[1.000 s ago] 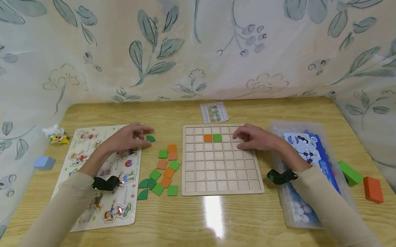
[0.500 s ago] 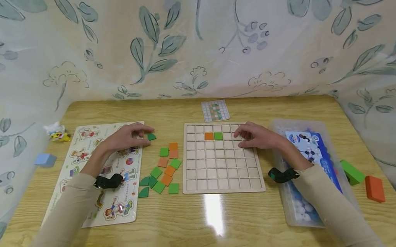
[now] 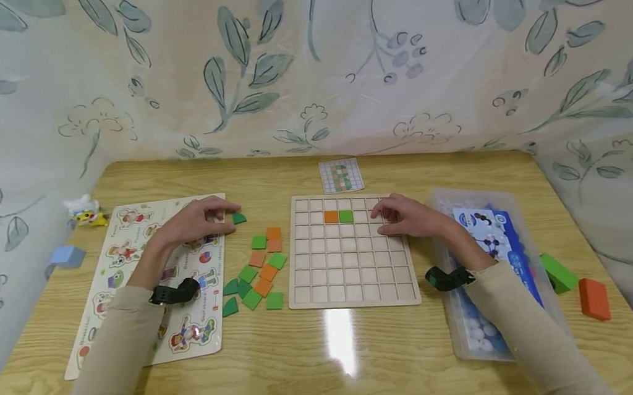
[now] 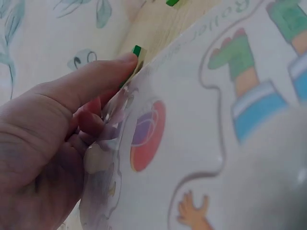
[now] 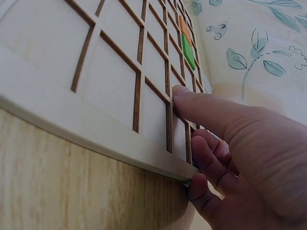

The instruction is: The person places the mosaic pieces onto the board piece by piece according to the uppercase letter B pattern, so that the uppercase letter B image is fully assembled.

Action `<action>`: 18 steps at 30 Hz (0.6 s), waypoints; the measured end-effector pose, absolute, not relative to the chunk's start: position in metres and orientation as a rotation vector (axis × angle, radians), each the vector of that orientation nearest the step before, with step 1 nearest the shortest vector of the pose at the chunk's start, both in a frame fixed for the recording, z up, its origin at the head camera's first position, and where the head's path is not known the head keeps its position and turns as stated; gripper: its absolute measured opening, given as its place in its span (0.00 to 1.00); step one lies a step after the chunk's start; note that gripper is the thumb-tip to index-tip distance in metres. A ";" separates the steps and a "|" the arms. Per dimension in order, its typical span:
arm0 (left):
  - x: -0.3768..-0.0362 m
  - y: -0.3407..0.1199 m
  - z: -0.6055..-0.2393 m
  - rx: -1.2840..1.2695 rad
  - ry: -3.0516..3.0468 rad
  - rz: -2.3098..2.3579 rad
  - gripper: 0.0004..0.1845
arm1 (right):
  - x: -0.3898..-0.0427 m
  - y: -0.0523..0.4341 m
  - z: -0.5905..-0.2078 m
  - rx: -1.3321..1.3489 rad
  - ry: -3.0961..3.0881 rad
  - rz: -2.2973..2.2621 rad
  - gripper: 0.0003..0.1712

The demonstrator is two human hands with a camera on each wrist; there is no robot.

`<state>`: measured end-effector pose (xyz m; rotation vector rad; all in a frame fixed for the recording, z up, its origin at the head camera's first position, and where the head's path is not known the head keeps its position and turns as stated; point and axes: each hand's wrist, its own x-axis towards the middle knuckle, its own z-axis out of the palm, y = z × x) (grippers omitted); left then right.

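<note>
My left hand (image 3: 198,220) lies over the right edge of a picture puzzle board (image 3: 154,337), fingers bent. Thumb and index tips stand either side of a dark green quarter-circle tile (image 3: 239,218) on the table; in the left wrist view the thumb overlaps the tile (image 4: 136,51). My right hand (image 3: 407,216) rests at the right edge of a wooden grid board (image 3: 355,308), holding nothing. Seen from the right wrist, the index fingertip touches the grid board (image 5: 86,120). An orange square (image 3: 331,217) and a green square (image 3: 346,216) sit side by side in its cells.
Several loose green, orange and quarter-circle tiles (image 3: 257,259) lie between the boards. Behind the grid stands a pattern card (image 3: 341,176). Under my right forearm is a clear plastic box (image 3: 481,349). Blocks in green (image 3: 558,272), red (image 3: 595,299) and blue (image 3: 67,257) and a toy figure (image 3: 86,211) flank the table.
My left hand has shifted slightly left relative to the quarter-circle tile, and the picture puzzle board has turned a little, its near end toward the right. The right hand and tiles have stayed put.
</note>
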<state>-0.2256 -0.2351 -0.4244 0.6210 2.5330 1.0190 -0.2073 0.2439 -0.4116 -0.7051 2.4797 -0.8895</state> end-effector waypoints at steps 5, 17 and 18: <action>-0.225 -0.232 -0.424 0.667 2.553 0.989 0.23 | -0.207 0.244 -0.411 -0.711 2.481 -0.886 0.15; -0.229 -0.231 -0.416 0.606 2.495 0.959 0.25 | -0.208 0.244 -0.410 -0.653 2.484 -0.874 0.16; -0.229 -0.231 -0.415 0.604 2.494 0.950 0.25 | -0.208 0.243 -0.411 -0.654 2.481 -0.874 0.16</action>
